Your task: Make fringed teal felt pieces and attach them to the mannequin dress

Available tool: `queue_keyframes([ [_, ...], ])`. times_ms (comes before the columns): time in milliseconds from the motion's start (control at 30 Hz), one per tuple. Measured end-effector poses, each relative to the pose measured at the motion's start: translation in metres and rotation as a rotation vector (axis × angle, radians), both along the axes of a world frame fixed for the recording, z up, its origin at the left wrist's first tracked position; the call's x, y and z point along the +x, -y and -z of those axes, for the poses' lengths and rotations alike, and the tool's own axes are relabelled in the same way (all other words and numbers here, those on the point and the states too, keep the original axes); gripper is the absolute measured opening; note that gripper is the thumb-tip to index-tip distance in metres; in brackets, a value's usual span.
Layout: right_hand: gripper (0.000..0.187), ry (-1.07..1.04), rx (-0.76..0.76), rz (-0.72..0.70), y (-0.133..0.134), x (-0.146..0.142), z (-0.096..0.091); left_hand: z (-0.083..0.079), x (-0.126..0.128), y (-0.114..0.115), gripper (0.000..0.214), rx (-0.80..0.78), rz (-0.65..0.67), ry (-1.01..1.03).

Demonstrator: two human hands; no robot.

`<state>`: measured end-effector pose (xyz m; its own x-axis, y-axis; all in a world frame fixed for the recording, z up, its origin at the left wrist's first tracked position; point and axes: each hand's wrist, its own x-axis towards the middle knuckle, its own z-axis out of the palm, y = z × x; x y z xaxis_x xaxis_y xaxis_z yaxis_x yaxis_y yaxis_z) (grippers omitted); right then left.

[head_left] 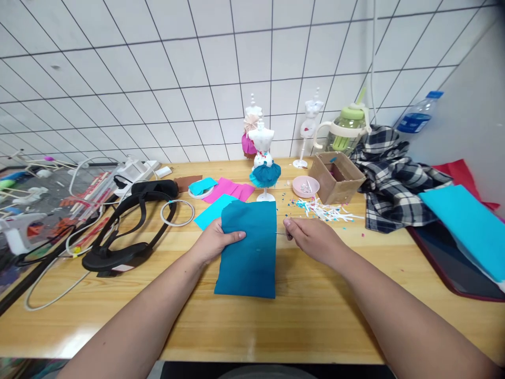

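My left hand (215,241) grips the left edge of a dark teal cloth rectangle (249,250) lying on the wooden table (276,326), thumb on top. My right hand (311,237) is closed in a pinch on a thin needle (281,233) whose tip touches the cloth's right edge. Just behind the cloth lie a lighter cyan piece (211,210) and a pink piece (231,189). A small white mannequin with a teal skirt (264,163) stands behind them.
A black head strap with cables (130,221) lies at the left. A cardboard box (335,176), pink dish (305,186) and paper scraps (327,210) sit right of centre. Plaid cloth (394,179), cyan fabric (469,226), two more mannequins and bottles stand behind.
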<state>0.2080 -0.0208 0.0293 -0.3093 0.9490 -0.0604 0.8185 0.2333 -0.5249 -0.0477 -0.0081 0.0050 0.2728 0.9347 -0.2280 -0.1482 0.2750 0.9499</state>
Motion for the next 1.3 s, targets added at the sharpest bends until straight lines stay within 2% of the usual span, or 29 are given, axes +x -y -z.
queue_keyframes([
  [133, 0.050, 0.101, -0.021, 0.005, 0.002, -0.003, -0.003, 0.002, 0.000, 0.000, 0.058, 0.005, 0.008, -0.003],
  [400, 0.049, 0.135, -0.045, 0.035, 0.004, -0.007, -0.002, 0.000, 0.000, 0.002, 0.053, 0.007, 0.046, 0.024],
  [900, 0.053, -0.131, -0.085, -0.048, -0.005, -0.004, 0.014, 0.003, -0.003, 0.001, 0.055, 0.004, 0.069, 0.016],
  [1300, 0.049, -0.086, -0.081, -0.065, -0.004, -0.003, 0.009, 0.004, -0.003, 0.001, 0.058, -0.008, 0.061, -0.018],
])
